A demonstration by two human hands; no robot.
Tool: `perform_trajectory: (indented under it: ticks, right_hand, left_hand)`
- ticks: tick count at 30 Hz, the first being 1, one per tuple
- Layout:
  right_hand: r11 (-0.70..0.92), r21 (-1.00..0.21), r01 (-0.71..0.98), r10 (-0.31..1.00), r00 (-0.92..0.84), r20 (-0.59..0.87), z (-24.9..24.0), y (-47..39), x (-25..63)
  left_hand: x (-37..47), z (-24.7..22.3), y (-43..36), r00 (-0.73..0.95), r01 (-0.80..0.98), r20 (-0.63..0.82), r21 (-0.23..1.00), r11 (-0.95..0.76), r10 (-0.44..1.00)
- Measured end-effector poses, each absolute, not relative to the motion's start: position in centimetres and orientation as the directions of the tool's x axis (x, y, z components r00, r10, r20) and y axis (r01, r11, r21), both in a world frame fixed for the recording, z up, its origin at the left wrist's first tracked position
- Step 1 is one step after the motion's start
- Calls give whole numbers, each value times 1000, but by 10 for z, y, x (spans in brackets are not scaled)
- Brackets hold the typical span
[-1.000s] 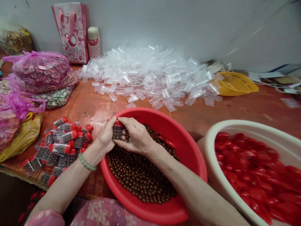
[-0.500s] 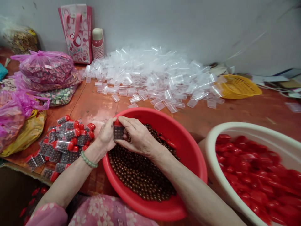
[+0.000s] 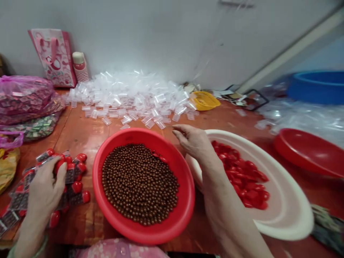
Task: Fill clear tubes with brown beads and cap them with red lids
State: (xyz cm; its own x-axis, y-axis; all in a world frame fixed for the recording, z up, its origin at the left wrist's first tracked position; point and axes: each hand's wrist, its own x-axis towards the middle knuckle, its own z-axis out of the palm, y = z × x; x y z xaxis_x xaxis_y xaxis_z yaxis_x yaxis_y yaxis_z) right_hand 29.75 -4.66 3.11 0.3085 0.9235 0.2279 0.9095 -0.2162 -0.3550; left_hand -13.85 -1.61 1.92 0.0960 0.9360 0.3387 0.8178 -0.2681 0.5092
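My left hand [image 3: 45, 186] rests over a heap of filled clear boxes with red caps [image 3: 76, 186] at the left; a red cap shows between its thumb and fingers. My right hand [image 3: 192, 139] is raised between two basins, its fingers apart and nothing visible in them. Below and left of it stands a red basin [image 3: 188, 208] holding many small brown balls [image 3: 139, 182], with a red scoop-like piece [image 3: 159, 156] at their far edge. Beneath my right forearm, a white basin [image 3: 290, 200] contains loose red caps [image 3: 247, 179].
Clear empty cases [image 3: 129, 96] are piled along the wall, beside a yellow basket [image 3: 205, 101]. A patterned bag [image 3: 55, 59] and a bottle [image 3: 80, 68] stand behind. Pink plastic bags [image 3: 25, 96] lie left; another red basin [image 3: 309, 150] and a blue basin [image 3: 319, 86] sit right.
The view has swung right. My hands have parted: the left, with the filled box, moved to the heap, while the right let go and moved toward the white basin.
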Motion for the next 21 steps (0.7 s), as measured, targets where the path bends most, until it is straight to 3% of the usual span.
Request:
perform_trajectory:
  ticks: [3,6,12,14,16,17,18,21]
  right_hand:
    - [-326,-301,896,922,371,105,28,-31,323]
    - [-353,-254,900,932,363,-12,19,4,334]
    - [-452,-158,878,883,414,-222,-16,78,349]
    - [-483,-141,864,861,439,-258,-30,87,352]
    - [-516,-127,847,839,469,-275,-42,90,353]
    - [-531,-121,838,829,486,-276,-46,90,354]
    - [-543,-118,831,823,499,-273,-48,89,355]
    - [-538,-140,831,830,493,-260,-40,85,357]
  left_hand:
    - [-163,1,-10,206,936,430,174,-304,879]
    - [-173,-12,-5,283,939,399,70,-336,872]
    - [-156,-13,0,235,919,425,197,-343,874]
    - [-141,-7,0,206,901,504,237,-364,839]
    - [-122,0,-1,204,893,451,279,-354,869]
    - [-111,3,-1,221,866,507,290,-407,833]
    - [-100,6,-1,250,855,430,323,-407,867]
    - [-66,9,-2,333,749,383,447,-488,862]
